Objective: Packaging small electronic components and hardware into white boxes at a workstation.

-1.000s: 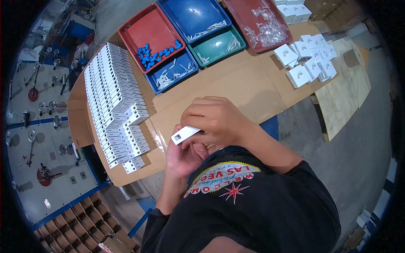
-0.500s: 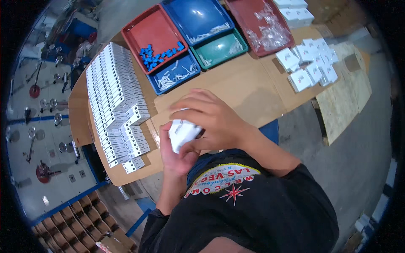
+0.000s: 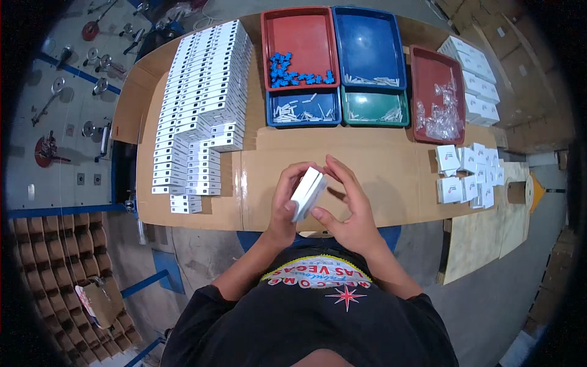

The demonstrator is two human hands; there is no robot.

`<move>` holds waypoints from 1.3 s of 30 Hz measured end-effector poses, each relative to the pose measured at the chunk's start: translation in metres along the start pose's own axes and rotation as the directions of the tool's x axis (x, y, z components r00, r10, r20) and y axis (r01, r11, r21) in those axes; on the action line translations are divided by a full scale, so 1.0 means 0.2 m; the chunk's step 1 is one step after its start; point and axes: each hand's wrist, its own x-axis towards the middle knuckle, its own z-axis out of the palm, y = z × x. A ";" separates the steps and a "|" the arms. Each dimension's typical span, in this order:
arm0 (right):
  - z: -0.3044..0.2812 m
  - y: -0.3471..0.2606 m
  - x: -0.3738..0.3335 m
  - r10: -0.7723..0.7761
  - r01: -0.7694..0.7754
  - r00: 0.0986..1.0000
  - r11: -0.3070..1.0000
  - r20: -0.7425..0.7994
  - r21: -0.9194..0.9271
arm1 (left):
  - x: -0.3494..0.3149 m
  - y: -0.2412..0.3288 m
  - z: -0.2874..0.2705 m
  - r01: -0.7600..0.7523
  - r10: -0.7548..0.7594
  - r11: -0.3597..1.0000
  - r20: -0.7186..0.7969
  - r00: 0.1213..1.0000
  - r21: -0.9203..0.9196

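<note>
Cardboard-lined tabletop (image 3: 275,150) in a workshop-type space, grey floor (image 3: 416,251) visible past its near edge. Slim white box (image 3: 309,193) held up over the tabletop, just inside the middle of the near edge; tilted, upper end leaning right, a dark seam along its length. Left hand (image 3: 283,208): fingers (image 3: 293,175) closed around the box's left side, thumb against its lower part, grip firm in appearance. Right hand (image 3: 356,223): wide open, thumb and fingers spread, thumb tip at the box's lower right side; contact or narrow gap, cannot tell.

Farther out, toward the far edge: small blue tray (image 3: 302,125) with short white pieces (image 3: 286,112); beside it, green tray (image 3: 367,99) with similar pieces. Behind these, red tray (image 3: 299,33) with blue plastic parts (image 3: 282,70), and large blue tray (image 3: 370,46) with white strips along its near side. Dark red tray (image 3: 431,67) to their right, clear plastic pieces (image 3: 441,125) inside.

Left edge: stacked rows of white cartons (image 3: 205,92), shorter toward the near-left corner. Near-right corner: cluster of small white boxes (image 3: 469,177). Far-right corner: stacked white packages (image 3: 477,79). Beyond the right edge, wooden board (image 3: 483,229); beyond the left, grey panel (image 3: 64,165) with metal fittings.
</note>
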 end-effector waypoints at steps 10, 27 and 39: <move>0.08 -0.01 -0.01 0.157 -0.163 0.987 0.927 0.043 0.338 | -0.02 -0.02 0.04 -0.256 0.243 0.938 0.081 0.967 0.233; 0.05 0.01 0.03 -0.204 0.194 0.978 0.966 -0.040 -0.173 | -0.04 -0.05 0.07 -0.122 0.118 0.849 0.040 0.992 0.514; 0.11 0.07 0.04 -0.318 0.290 0.945 0.922 -0.076 -0.256 | -0.07 -0.09 0.12 -0.166 0.203 0.889 -0.043 0.978 0.426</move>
